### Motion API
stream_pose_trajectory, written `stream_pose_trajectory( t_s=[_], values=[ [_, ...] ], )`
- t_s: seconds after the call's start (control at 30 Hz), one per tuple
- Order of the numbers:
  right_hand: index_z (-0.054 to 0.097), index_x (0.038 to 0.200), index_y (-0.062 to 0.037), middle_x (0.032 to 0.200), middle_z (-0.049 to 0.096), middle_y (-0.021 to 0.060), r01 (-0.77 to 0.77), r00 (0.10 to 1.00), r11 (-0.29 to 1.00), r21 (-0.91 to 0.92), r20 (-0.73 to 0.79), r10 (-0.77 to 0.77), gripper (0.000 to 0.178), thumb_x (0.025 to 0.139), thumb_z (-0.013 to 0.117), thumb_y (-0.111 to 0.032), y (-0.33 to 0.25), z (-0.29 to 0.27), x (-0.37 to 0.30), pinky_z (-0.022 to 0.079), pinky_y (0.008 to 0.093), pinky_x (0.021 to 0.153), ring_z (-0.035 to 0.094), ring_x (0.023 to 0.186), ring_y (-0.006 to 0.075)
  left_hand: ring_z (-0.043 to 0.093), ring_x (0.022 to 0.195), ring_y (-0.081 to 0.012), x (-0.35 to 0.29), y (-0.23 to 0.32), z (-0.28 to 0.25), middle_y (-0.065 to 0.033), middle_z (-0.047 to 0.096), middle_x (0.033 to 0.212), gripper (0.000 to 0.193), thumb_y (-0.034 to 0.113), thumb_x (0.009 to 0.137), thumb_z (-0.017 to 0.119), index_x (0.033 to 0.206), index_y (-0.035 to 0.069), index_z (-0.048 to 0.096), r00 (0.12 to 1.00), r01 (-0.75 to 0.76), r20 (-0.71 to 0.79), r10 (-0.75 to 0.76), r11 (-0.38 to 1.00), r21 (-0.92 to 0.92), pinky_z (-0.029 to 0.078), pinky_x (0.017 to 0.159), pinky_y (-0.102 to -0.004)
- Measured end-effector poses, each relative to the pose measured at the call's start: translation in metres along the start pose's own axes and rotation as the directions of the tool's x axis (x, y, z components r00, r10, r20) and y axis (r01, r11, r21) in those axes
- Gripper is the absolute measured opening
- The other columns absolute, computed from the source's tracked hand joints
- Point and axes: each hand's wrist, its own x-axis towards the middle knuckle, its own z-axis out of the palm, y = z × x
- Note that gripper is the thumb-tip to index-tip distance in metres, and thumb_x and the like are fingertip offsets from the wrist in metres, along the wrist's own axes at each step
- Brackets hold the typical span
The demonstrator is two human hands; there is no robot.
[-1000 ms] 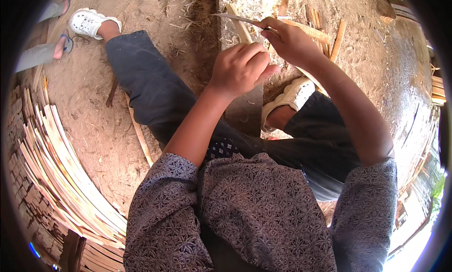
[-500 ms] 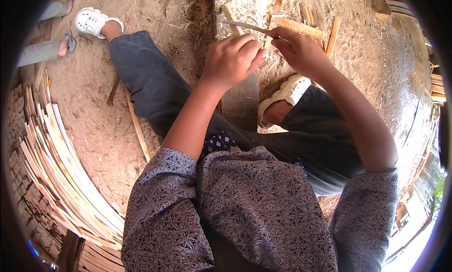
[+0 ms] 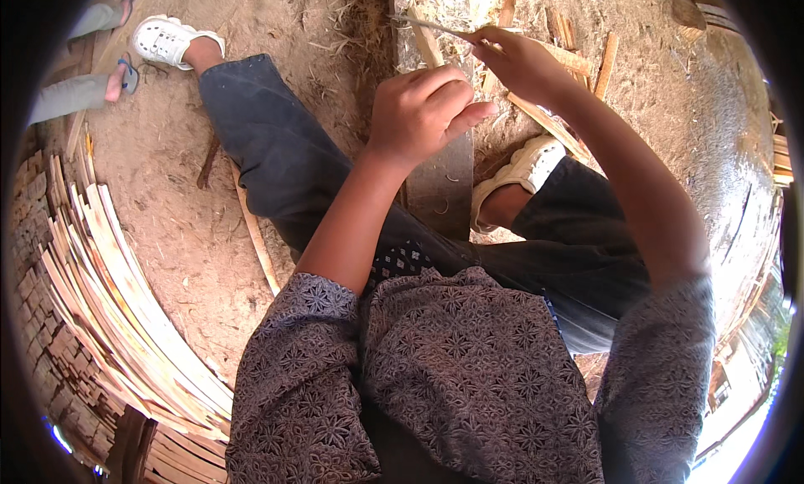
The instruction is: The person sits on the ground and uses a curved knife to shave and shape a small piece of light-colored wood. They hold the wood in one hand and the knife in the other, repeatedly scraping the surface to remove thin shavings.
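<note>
My left hand is closed around the near end of a narrow wooden strip, which points away from me over a wooden plank. In my right hand is a knife, gripped by its handle. Its thin blade points left and crosses the strip near the far end. How deep the edge sits in the wood is too small to tell. My fingers hide the knife's handle and the strip's lower end.
Pale shavings lie around the plank's far end. Several cut wood pieces rest on the ground to the right. Long split strips are stacked at the left. Another person's feet show at the upper left.
My right hand has moved away from me, carrying the knife blade farther along the strip, away from my left hand. My left hand stays closed, now a little lower and further right in view.
</note>
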Motion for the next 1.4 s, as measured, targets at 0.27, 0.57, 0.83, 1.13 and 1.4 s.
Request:
stream_pose_trajectory(
  t_s=[0.27,0.57,0.83,1.13,1.4],
  values=[
    [0.066,0.129,-0.0142,0.087,0.073,0.0175,0.057,0.998,0.998,0.012,0.038,-0.058,0.028,0.104,0.059,-0.025,-0.044,-0.038,-0.083,0.055,0.0472,0.076,0.073,0.082,0.0351,0.067,0.063,-0.0222,-0.003,-0.004,-0.004,-0.0035,0.067,0.080,0.035,0.036,0.086,0.080,0.072,0.008,0.063,0.999,0.000,0.032,-0.002,0.998,0.057,0.053,0.056,-0.0350],
    [0.069,0.126,-0.0187,0.093,0.076,0.0151,0.130,0.990,0.973,-0.190,-0.035,-0.139,0.030,0.104,0.056,-0.033,-0.022,-0.008,0.035,0.059,0.0473,0.075,0.074,0.084,0.0351,0.064,0.061,-0.0242,0.008,0.002,0.002,-0.0052,0.064,0.073,0.039,0.034,0.097,0.069,0.072,0.005,0.063,0.997,-0.020,0.074,0.014,0.997,0.078,0.052,0.055,-0.0356],
    [0.068,0.126,-0.0131,0.087,0.073,0.0172,0.080,0.996,0.996,-0.032,-0.032,-0.081,0.030,0.103,0.058,-0.028,-0.024,-0.024,-0.052,0.056,0.0474,0.076,0.072,0.082,0.0366,0.064,0.062,-0.0251,0.004,0.002,-0.002,-0.0048,0.064,0.075,0.033,0.031,0.094,0.072,0.074,0.006,0.064,0.997,-0.003,0.079,-0.003,0.997,0.072,0.052,0.056,-0.0365],
    [0.067,0.129,-0.0219,0.086,0.074,0.0140,0.029,0.996,0.973,-0.231,-0.077,-0.048,0.031,0.103,0.055,-0.036,0.010,-0.001,0.030,0.057,0.0486,0.074,0.073,0.078,0.0338,0.065,0.065,-0.0255,0.008,0.004,-0.001,-0.0055,0.065,0.076,0.036,0.032,0.096,0.071,0.073,0.006,0.063,0.998,0.030,0.052,-0.033,0.998,0.048,0.053,0.058,-0.0368],
    [0.065,0.132,-0.0233,0.093,0.076,0.0161,0.010,0.994,0.965,-0.263,-0.104,-0.038,0.032,0.104,0.055,-0.034,-0.010,0.013,0.027,0.059,0.0504,0.078,0.074,0.083,0.0370,0.067,0.065,-0.0293,0.013,0.001,0.000,-0.0092,0.069,0.078,0.034,0.029,0.098,0.067,0.077,0.004,0.067,0.998,0.018,0.054,-0.023,0.995,0.093,0.053,0.058,-0.0389]
  ],
)
